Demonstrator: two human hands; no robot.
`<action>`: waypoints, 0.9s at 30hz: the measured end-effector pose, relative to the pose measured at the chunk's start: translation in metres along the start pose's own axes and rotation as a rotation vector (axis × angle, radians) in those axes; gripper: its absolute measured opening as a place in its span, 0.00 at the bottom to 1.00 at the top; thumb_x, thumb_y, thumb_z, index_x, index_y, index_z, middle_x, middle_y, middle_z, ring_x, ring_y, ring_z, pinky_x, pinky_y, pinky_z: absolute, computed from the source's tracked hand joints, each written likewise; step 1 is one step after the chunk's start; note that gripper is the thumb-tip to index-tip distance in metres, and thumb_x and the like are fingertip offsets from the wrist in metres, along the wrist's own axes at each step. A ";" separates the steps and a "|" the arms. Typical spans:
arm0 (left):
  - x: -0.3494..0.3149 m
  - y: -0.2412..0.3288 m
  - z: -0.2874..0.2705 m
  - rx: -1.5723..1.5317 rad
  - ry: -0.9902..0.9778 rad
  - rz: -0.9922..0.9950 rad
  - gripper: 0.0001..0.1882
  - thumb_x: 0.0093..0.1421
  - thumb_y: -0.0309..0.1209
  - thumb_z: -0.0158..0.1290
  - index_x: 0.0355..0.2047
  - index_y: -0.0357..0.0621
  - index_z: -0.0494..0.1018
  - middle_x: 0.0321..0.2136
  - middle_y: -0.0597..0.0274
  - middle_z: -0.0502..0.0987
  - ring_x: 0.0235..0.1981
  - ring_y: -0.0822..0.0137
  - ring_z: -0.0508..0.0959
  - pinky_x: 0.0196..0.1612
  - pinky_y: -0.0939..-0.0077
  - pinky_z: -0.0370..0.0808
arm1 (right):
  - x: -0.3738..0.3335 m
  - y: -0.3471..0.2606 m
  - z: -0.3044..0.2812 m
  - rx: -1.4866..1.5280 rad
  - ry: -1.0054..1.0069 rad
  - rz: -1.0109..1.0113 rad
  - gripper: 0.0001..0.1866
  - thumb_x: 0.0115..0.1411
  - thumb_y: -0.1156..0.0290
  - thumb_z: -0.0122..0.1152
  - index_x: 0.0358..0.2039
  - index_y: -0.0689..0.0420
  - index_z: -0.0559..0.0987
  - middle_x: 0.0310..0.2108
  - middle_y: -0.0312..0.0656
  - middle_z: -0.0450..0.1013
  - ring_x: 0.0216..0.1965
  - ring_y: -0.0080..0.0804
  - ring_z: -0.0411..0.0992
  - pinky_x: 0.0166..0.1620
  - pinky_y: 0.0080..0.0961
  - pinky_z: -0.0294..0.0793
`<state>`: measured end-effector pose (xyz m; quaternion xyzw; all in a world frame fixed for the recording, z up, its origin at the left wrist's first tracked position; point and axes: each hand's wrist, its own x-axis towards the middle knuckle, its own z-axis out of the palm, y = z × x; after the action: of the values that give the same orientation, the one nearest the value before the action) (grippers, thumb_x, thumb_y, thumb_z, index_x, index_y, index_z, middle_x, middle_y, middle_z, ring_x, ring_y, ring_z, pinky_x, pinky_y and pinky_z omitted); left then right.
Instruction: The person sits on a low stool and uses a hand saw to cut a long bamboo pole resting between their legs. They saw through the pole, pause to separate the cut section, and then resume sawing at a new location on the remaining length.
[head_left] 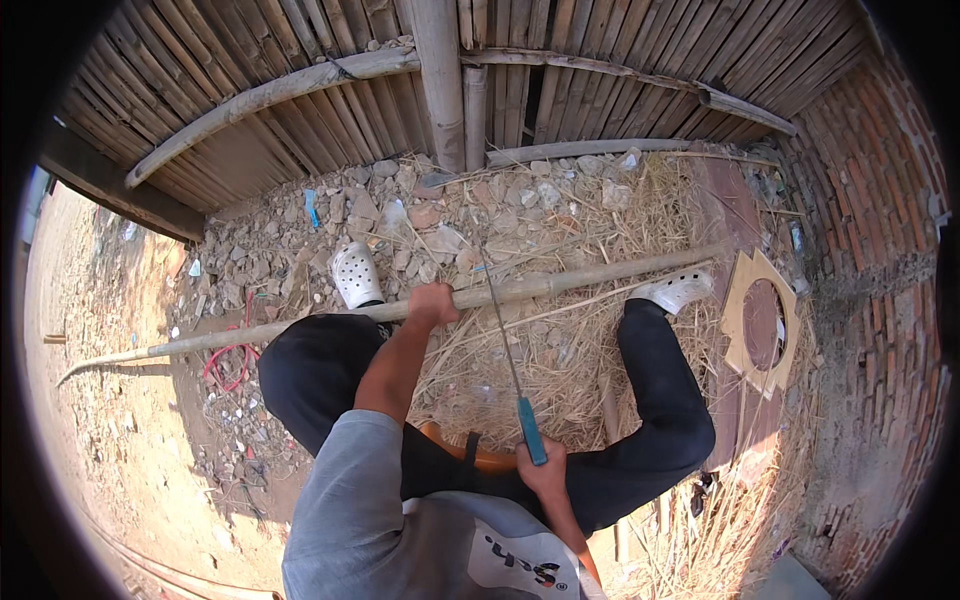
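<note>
A long pale bamboo pole stretches across in front of me, from the far left to the right, bent and thinner at its left end. Around its middle, my left hand is closed, beside my left knee. My right hand grips the teal handle of a long-bladed tool, low in front of my body. Its narrow dark blade points away from me and crosses the pole just right of my left hand. Whether blade and pole touch, I cannot tell.
Rubble and stones cover the ground ahead, with dry straw to the right. A bamboo slat wall rises beyond, and a brick wall stands right. Red cord lies left; a cut board with a round hole lies right.
</note>
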<state>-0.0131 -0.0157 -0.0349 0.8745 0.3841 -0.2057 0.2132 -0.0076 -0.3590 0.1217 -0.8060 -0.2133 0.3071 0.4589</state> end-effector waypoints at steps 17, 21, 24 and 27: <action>-0.008 -0.005 0.005 -0.026 -0.034 -0.014 0.21 0.44 0.40 0.56 0.39 0.47 0.81 0.39 0.51 0.81 0.42 0.55 0.81 0.46 0.63 0.78 | 0.041 -0.089 -0.040 -0.192 -0.150 -0.169 0.07 0.58 0.73 0.58 0.24 0.61 0.74 0.13 0.33 0.64 0.13 0.21 0.63 0.18 0.21 0.62; -0.008 -0.003 0.008 -0.011 0.020 -0.020 0.21 0.44 0.41 0.57 0.38 0.47 0.81 0.39 0.52 0.81 0.42 0.55 0.81 0.46 0.64 0.78 | 0.033 -0.071 -0.040 0.160 -0.103 0.193 0.08 0.56 0.71 0.61 0.25 0.62 0.75 0.17 0.38 0.68 0.19 0.19 0.64 0.24 0.21 0.64; -0.008 -0.001 0.013 -0.016 0.026 -0.021 0.22 0.43 0.42 0.57 0.38 0.47 0.81 0.39 0.52 0.81 0.42 0.55 0.81 0.46 0.64 0.78 | 0.003 -0.055 -0.027 -0.060 0.004 -0.057 0.08 0.53 0.72 0.63 0.23 0.61 0.74 0.14 0.37 0.65 0.16 0.18 0.64 0.23 0.21 0.65; -0.003 -0.007 0.004 -0.012 -0.003 0.006 0.22 0.43 0.43 0.58 0.38 0.48 0.81 0.38 0.53 0.81 0.42 0.55 0.81 0.46 0.64 0.78 | -0.026 -0.017 -0.024 -0.050 0.033 -0.206 0.08 0.53 0.73 0.62 0.21 0.61 0.73 0.11 0.35 0.63 0.13 0.19 0.63 0.20 0.22 0.64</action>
<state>-0.0217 -0.0154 -0.0383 0.8741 0.3823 -0.2041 0.2195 -0.0109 -0.3814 0.1534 -0.7960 -0.2951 0.2394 0.4711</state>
